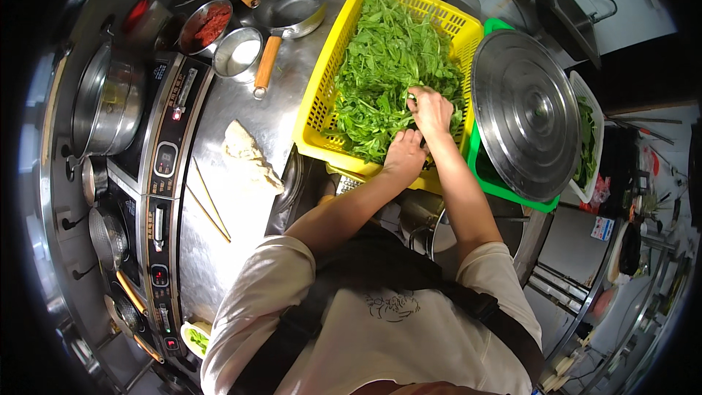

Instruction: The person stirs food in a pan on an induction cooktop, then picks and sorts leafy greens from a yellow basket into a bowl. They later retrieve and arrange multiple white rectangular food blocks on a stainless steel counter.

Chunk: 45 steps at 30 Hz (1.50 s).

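Observation:
A yellow perforated plastic basket (pixel 329 82) heaped with leafy greens (pixel 389 49) stands before me at the counter's edge. Both my hands are in the greens near its near right corner. My left hand (pixel 406 152) lies low against the leaves, its fingers curled; what they hold is partly hidden. My right hand (pixel 431 109) is just above and to the right of it, thumb and fingers bent towards each other at some leaves. Whether stems are pinched between them is not plain.
Right of the basket, a round steel lid (pixel 526 115) lies over a green basket (pixel 540 206). On the steel counter (pixel 219 280) are a crumpled cloth (pixel 247 153), chopsticks (pixel 205 206) and a wooden-handled pan (pixel 290 5). Induction cookers (pixel 164 159) with pots line the left.

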Each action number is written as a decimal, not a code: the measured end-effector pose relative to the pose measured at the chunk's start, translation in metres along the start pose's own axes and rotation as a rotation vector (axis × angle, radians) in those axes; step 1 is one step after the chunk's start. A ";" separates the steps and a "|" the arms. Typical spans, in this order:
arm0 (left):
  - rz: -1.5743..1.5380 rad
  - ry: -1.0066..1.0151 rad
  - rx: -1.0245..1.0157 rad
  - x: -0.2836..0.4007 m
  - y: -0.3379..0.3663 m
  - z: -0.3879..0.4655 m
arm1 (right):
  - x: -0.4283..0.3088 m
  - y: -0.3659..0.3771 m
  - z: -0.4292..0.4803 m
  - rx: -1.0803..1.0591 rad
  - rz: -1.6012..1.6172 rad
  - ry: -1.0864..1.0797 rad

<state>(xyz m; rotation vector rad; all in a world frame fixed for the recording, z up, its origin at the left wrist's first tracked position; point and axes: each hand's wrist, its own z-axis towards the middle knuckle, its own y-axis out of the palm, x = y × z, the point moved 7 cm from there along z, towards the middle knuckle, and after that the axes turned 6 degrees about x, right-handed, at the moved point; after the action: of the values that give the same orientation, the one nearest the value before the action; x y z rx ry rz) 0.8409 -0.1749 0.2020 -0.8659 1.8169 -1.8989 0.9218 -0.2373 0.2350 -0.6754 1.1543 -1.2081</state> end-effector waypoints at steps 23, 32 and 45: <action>-0.607 -0.134 0.470 -0.012 -0.056 -0.007 | 0.037 -0.065 -0.095 0.017 0.425 0.367; -0.506 -0.146 0.650 -0.045 -0.077 -0.024 | 0.035 -0.061 -0.103 -0.151 1.692 0.754; -0.435 -0.024 0.167 -0.018 -0.035 -0.040 | -0.013 0.028 0.028 -0.554 0.110 0.231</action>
<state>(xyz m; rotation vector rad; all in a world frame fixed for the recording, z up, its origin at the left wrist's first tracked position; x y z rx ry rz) 0.8326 -0.1296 0.2344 -1.2977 1.5150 -2.2454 0.9592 -0.2221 0.2229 -0.8833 1.7271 -0.8875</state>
